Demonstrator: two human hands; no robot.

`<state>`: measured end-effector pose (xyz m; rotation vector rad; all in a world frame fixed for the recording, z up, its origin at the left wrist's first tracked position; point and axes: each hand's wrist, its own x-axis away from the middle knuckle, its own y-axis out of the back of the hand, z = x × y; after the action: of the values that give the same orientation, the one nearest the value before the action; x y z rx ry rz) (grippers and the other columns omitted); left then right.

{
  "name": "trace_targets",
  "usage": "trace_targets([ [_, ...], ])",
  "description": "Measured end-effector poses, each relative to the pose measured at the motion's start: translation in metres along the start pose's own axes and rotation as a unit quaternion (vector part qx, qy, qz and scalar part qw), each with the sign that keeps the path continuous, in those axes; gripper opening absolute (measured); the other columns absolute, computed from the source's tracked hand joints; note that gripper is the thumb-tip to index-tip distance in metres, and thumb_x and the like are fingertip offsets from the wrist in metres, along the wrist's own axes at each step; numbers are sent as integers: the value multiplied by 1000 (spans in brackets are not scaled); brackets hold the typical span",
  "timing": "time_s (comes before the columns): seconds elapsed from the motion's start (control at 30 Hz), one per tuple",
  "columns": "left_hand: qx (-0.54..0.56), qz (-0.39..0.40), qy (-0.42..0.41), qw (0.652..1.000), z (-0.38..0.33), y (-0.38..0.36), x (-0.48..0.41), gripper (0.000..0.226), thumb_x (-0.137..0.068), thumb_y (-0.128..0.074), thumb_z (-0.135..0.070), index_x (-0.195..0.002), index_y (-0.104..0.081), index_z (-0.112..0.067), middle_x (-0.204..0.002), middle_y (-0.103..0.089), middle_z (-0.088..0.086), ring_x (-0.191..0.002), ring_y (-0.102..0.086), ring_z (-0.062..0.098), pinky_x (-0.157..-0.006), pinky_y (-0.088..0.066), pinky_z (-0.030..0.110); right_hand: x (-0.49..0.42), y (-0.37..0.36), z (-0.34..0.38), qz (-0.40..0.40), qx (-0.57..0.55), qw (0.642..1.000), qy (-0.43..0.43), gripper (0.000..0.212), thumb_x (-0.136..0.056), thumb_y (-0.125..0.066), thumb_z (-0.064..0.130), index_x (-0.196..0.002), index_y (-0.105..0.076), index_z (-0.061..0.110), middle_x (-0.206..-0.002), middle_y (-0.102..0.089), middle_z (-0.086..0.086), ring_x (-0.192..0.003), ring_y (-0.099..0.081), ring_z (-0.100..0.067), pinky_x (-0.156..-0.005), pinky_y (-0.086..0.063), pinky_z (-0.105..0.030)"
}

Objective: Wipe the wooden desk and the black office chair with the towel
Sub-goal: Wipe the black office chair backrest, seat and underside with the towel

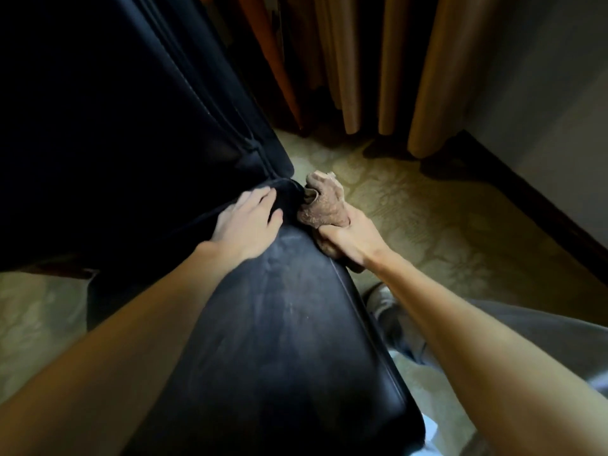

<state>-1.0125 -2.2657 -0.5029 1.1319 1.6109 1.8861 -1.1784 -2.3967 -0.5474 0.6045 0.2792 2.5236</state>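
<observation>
Currently my left hand (248,222) lies flat, fingers extended, on the black office chair (279,324) seat to steady it, while my right hand (345,240) grips the bunched towel (324,205) against the seat's rear corner for wiping.

towel (324,205) right of chair seat (279,340), curtains (378,60) behind

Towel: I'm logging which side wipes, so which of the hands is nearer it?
Right. The right hand grips the towel at the edge of the chair seat; the left hand rests on the seat beside it, apart.
</observation>
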Motion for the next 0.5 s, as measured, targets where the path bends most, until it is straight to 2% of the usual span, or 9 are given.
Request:
trace_targets([
  [0.1, -1, 6, 2, 1000, -6, -2, 5, 60, -108, -30, -43, -161, -29, -17, -167, -28, -3, -152, -24, 19, -121, -30, 44, 50, 2, -25, -7, 3, 1000, -20, 29, -59, -58, 51, -87, -58, 42, -82, -66, 18, -87, -64, -16, -72, -46, -24],
  [0.2, 1, 20, 0, 1000, -9, -1, 8, 61, -108, -27, -44, -163, -24, -17, -170, -22, -2, -155, -20, 21, -124, -25, 45, 97, 6, -43, -5, -2, 1000, -22, 34, -54, -56, 55, -88, -57, 61, -80, -66, 22, -85, -65, -10, -74, -48, -24],
  [0.27, 5, 32, -1, 999, -10, 3, 9, 62, -109, -26, -45, -163, -23, -15, -171, -20, 0, -155, -20, 23, -125, -23, 45, 127, 10, -53, 20, -6, 1000, -9, 36, -59, -60, 51, -91, -55, 67, -72, -67, 25, -72, -63, 2, -66, -47, -18],
  [0.33, 7, 42, -2, 999, -12, 6, 10, 64, -109, -27, -47, -162, -27, -12, -170, -21, 3, -155, -22, 26, -125, -23, 44, 149, 22, -62, 75, 6, 997, -7, 33, -66, -64, 41, -95, -63, 56, -69, -68, 23, -61, -61, 4, -55, -45, -14],
  [0.4, 1, 37, -20, 999, -14, 8, 18, 64, -109, -29, -49, -160, -32, -10, -169, -24, 6, -154, -24, 27, -124, -21, 42, 157, 43, -64, 134, 89, 986, -40, 27, -61, -62, 39, -86, -66, 29, -65, -67, 9, -63, -63, -10, -53, -48, -22],
  [0.43, -6, 30, -35, 999, -14, 8, 24, 65, -108, -31, -51, -159, -33, -11, -170, -23, 7, -155, -23, 26, -125, -19, 41, 154, 55, -62, 154, 141, 977, -50, 29, -58, -60, 42, -79, -63, 22, -65, -65, 8, -65, -62, -13, -53, -46, -20],
  [0.5, -19, 26, -75, 997, -13, 7, 44, 68, -106, -35, -54, -160, -32, -13, -170, -21, 6, -156, -20, 24, -127, -15, 39, 142, 70, -51, 113, 182, 975, -58, 29, -56, -59, 47, -72, -61, 23, -67, -63, 11, -64, -60, -8, -49, -41, -15],
])
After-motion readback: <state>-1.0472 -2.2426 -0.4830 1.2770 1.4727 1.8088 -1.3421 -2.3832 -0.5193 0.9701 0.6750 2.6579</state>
